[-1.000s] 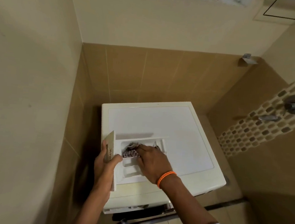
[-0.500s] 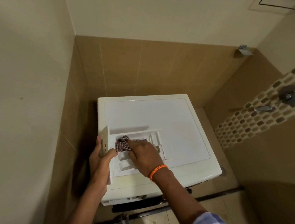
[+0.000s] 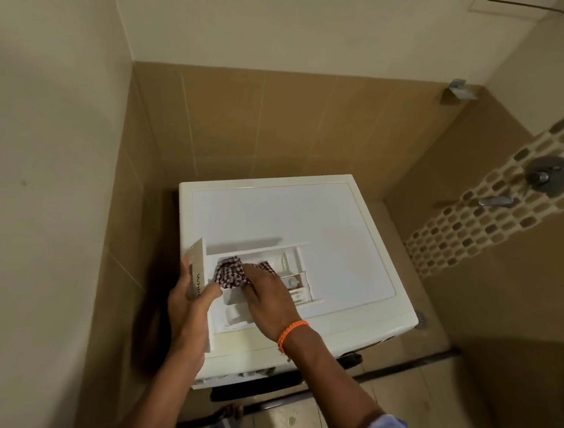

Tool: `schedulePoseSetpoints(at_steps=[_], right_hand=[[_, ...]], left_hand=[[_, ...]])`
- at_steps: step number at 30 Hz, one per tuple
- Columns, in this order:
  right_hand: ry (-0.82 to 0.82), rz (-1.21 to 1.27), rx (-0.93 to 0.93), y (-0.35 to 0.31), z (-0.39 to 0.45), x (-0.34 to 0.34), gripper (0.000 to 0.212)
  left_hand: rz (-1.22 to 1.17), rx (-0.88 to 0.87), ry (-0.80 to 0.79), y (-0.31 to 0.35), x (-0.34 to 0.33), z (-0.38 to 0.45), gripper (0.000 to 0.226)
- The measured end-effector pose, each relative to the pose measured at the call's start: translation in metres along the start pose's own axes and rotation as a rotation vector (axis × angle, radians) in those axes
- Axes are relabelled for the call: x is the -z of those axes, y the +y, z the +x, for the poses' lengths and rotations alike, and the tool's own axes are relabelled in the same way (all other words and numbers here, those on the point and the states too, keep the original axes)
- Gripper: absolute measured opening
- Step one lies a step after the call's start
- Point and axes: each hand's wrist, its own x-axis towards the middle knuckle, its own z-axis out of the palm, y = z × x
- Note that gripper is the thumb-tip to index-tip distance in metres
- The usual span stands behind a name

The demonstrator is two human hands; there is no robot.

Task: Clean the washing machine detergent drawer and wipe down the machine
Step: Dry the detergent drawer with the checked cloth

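- Lower centre of the frame, the detergent drawer (image 3: 260,290) lies out of its slot on top of the washing machine (image 3: 273,220), its front panel turned toward the left edge of the lid.
- Compared with a second ago, the checked cloth (image 3: 231,272) has travelled from the middle of the drawer into the compartment nearest the front panel, at the left end; half a second ago it was already arriving there.
- That shift suggests the wipe is working through the compartments one at a time. The small cells at the right end of the drawer now lie uncovered, and the machine's lid and front look not yet wiped, so the task seems early to midway.
- Right hand (image 3: 266,297), orange band at the wrist, lies palm down over the drawer with its fingers curled onto the cloth, pressing it into the compartment; the forearm runs in from the lower right of the frame.
- Left hand (image 3: 191,303) grips the drawer's front panel, thumb across its face and fingers behind, steadying the drawer; its forearm rises from the bottom centre.
- Judged from this, the next stroke needs that steadying grip kept firm, since the drawer rests loose on the smooth lid.
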Motion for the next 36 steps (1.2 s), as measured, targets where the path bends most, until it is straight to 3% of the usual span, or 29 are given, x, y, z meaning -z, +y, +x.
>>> schedulePoseSetpoints(at_steps=[4,6,8,11,15,18,20,22,24,26,29,33,36], right_hand=[[0.019,-0.285,0.245,0.025,-0.010,0.021,0.043],[0.047,-0.479,0.136,0.038,-0.007,0.036,0.045],[0.094,-0.599,-0.011,0.038,-0.004,0.038,0.038],[0.181,-0.544,-0.140,0.010,0.002,0.024,0.030],[0.040,-0.260,-0.109,-0.016,0.003,0.010,0.036],[-0.020,-0.104,0.002,-0.008,-0.004,0.010,0.021],[-0.036,-0.168,0.090,0.012,-0.009,0.017,0.031],[-0.004,-0.392,0.122,0.029,-0.012,0.033,0.044],[0.021,-0.573,0.050,0.041,-0.012,0.045,0.052],[0.060,-0.610,-0.054,0.035,-0.009,0.043,0.047],[0.130,-0.457,-0.140,0.008,-0.001,0.023,0.043],[0.032,-0.093,-0.165,-0.010,-0.001,0.006,0.036],[0.066,0.400,-0.257,-0.004,-0.007,0.011,0.038]], left_hand=[[0.010,0.038,-0.011,0.002,0.003,0.005,0.072],[0.018,0.047,-0.027,0.004,0.001,0.006,0.084],[0.042,0.027,-0.067,0.005,-0.003,0.005,0.082],[0.045,0.011,-0.117,-0.002,-0.012,0.002,0.069],[0.030,0.023,-0.082,-0.009,-0.006,0.002,0.063],[0.004,0.038,-0.078,-0.005,0.003,0.004,0.087],[0.020,0.032,-0.086,0.000,0.005,0.005,0.085],[0.029,0.030,-0.089,0.001,0.006,0.009,0.084],[0.051,0.021,-0.100,0.001,0.004,0.008,0.082],[0.057,0.009,-0.114,0.002,-0.002,0.004,0.087],[0.067,-0.021,-0.141,0.000,-0.010,0.000,0.084],[0.027,-0.019,-0.114,-0.009,-0.005,0.005,0.076],[0.015,-0.008,-0.107,-0.012,0.003,0.011,0.088]])
